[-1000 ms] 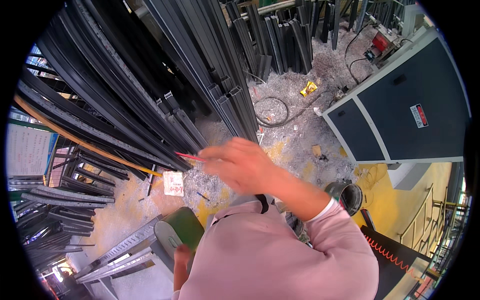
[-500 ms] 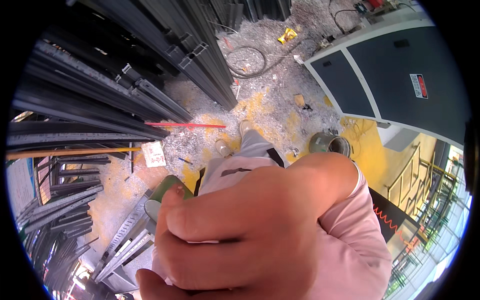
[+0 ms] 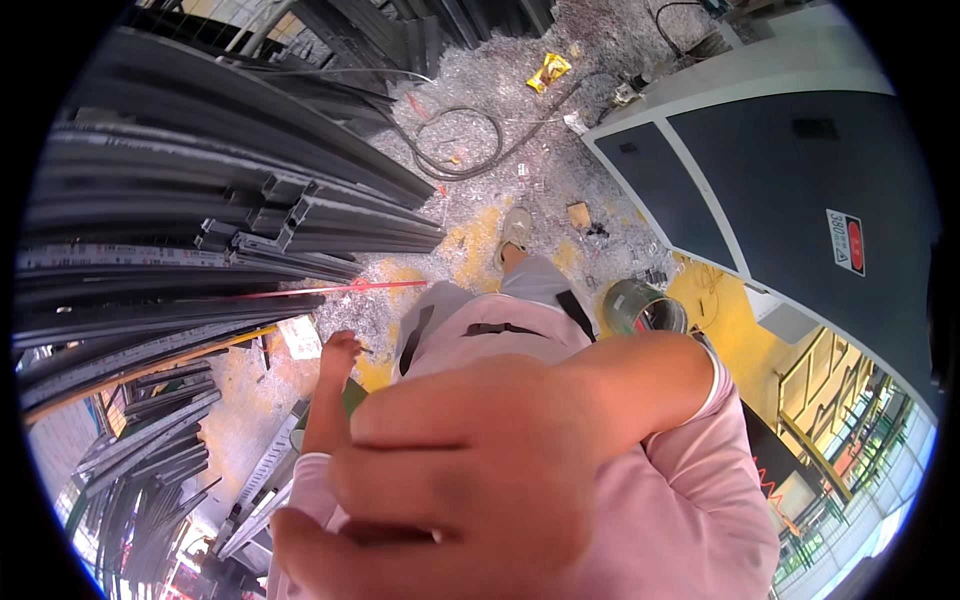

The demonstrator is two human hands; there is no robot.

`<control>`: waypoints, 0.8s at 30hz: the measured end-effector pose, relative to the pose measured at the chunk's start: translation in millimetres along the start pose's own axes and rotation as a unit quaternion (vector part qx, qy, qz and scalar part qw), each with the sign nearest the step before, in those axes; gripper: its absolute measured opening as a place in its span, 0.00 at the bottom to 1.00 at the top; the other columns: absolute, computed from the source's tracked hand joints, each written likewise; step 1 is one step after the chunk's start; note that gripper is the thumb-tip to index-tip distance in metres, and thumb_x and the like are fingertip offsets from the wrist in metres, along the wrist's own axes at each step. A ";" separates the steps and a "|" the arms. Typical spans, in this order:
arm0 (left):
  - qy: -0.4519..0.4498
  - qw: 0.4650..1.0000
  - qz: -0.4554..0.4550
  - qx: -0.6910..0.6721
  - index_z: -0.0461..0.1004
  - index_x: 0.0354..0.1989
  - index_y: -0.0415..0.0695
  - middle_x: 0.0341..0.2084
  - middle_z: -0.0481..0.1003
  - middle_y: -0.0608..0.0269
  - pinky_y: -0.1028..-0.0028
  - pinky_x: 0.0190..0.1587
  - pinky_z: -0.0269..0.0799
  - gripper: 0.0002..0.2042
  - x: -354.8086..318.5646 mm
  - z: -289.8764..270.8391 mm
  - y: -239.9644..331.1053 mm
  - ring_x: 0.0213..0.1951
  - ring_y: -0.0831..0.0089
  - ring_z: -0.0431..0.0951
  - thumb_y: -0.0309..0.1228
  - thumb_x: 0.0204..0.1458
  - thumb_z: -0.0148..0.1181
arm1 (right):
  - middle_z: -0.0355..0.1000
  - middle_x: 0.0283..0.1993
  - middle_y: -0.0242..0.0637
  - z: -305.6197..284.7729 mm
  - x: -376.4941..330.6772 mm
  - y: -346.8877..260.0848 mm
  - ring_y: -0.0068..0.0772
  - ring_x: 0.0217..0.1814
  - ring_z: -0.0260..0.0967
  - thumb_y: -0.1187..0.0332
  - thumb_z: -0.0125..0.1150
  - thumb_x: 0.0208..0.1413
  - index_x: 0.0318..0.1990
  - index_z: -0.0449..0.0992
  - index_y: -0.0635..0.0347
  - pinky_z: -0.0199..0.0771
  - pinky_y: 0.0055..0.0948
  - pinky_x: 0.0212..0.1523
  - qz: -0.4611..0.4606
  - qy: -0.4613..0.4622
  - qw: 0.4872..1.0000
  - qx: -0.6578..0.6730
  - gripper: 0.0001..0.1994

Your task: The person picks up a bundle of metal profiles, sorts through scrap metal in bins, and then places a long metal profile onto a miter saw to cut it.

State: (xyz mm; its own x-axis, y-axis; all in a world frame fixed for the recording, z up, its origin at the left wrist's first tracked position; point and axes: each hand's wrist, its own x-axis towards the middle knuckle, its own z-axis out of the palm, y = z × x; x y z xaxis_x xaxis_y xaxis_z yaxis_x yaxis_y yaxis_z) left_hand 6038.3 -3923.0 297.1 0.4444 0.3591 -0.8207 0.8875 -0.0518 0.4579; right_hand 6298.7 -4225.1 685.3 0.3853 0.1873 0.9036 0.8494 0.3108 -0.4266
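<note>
My right hand (image 3: 480, 465) looms very close, covering the lower middle of the picture. Its fingers are curled over toward the left, and whatever they may grip is hidden. Farther off on the left, my left hand (image 3: 341, 352) reaches out over the floor. The fingers look bent together, and I cannot make out anything in them. A thin dark stick-like piece (image 3: 366, 351) shows right beside its fingertips, seemingly on the floor. Just below this hand, a green rounded object (image 3: 354, 396) is partly covered by my forearm and right hand.
Long dark metal profiles (image 3: 200, 190) are stacked along the left. A red strip (image 3: 390, 285) sticks out from them. A grey machine cabinet (image 3: 790, 180) stands on the right, with a bucket (image 3: 630, 305) near it. Metal shavings, a hose (image 3: 495, 150) and a yellow wrapper (image 3: 548, 73) litter the floor.
My left hand has come out from behind the right hand, moving up and forward. The right hand stays close in front, slightly lower. The view has turned, and one foot has stepped forward.
</note>
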 end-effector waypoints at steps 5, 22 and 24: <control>-0.056 0.959 0.197 0.196 0.74 0.46 0.43 0.36 0.78 0.51 0.66 0.43 0.72 0.14 -11.0 106.2 193.4 0.39 0.60 0.79 0.37 0.56 0.55 | 0.69 0.35 0.32 -72.2 32.2 46.2 0.28 0.25 0.62 0.62 0.66 0.39 0.34 0.72 0.49 0.58 0.27 0.22 0.036 -0.074 0.996 -0.018 0.13; -0.032 0.994 0.098 -0.047 0.73 0.42 0.42 0.27 0.76 0.65 0.78 0.27 0.68 0.09 289.9 116.3 523.6 0.26 0.79 0.74 0.28 0.54 0.52 | 0.74 0.43 0.55 -299.0 -274.2 285.4 0.59 0.48 0.71 0.66 0.52 0.51 0.49 0.74 0.56 0.71 0.47 0.48 0.767 -0.301 0.475 -0.309 0.17; 0.019 0.992 0.121 -0.002 0.74 0.43 0.41 0.29 0.78 0.60 0.74 0.33 0.71 0.11 351.3 91.4 557.4 0.29 0.73 0.77 0.30 0.52 0.54 | 0.75 0.33 0.46 -323.8 -298.6 275.5 0.45 0.33 0.73 0.68 0.52 0.52 0.48 0.74 0.57 0.73 0.38 0.33 0.836 -0.200 0.430 -0.275 0.16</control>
State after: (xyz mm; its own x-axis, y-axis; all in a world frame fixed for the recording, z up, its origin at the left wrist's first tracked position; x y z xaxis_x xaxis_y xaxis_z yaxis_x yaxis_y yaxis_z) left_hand 6700.2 -3910.9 232.7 0.6394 0.3716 -0.6731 0.7549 -0.1373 0.6413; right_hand 6534.4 -4497.1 310.6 0.6245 -0.0999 -0.7746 -0.4952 -0.8176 -0.2938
